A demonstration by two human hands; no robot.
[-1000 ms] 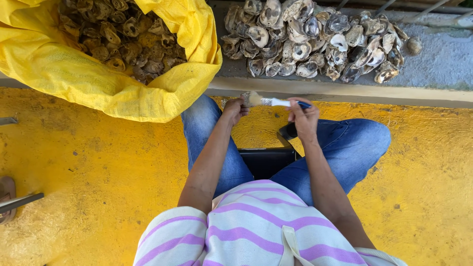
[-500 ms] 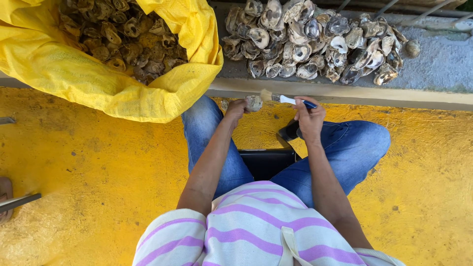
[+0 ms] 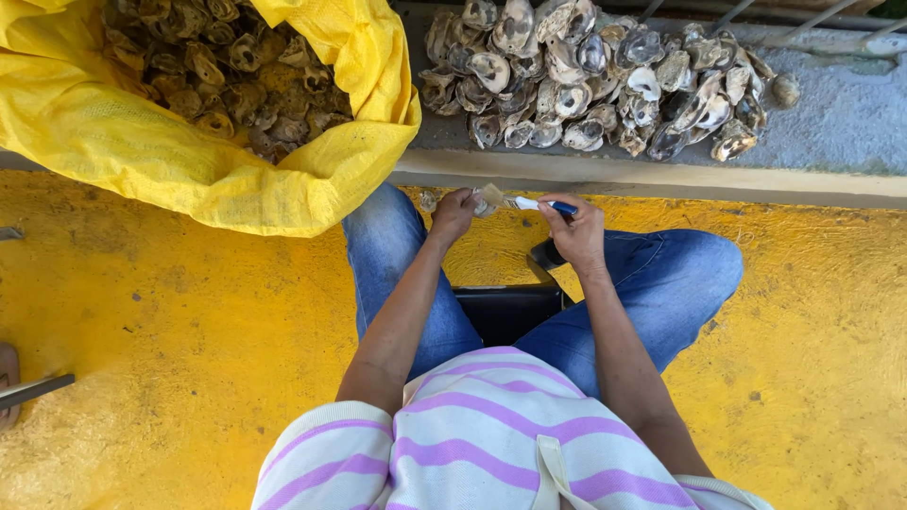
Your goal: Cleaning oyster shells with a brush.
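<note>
yellow sack (image 3: pixel 217 179), shell pile (image 3: pixel 605 76), ledge (image 3: pixel 831 123)

sack (image 3: pixel 189 179): top and left cut by frame edge | shell (image 3: pixel 488 198): mostly hidden in left hand (image 3: pixel 453 212), kind too small to tell | knife (image 3: pixel 543 204): handle hidden in right hand (image 3: pixel 576 231) | foot (image 3: pixel 8 382): cut off at left edge | shell pile (image 3: pixel 595 76): top cut off

Floor (image 3: pixel 142 340): rough concrete, painted yellow, worn and stained in patches. Far side: grey concrete ledge (image 3: pixel 841 123) with pale beige edge strip, running left to right. Metal rods (image 3: pixel 831 38) at far right above ledge. Black stool (image 3: pixel 505 312) at centre. Daylight, soft and even, no hard shadows.
</note>
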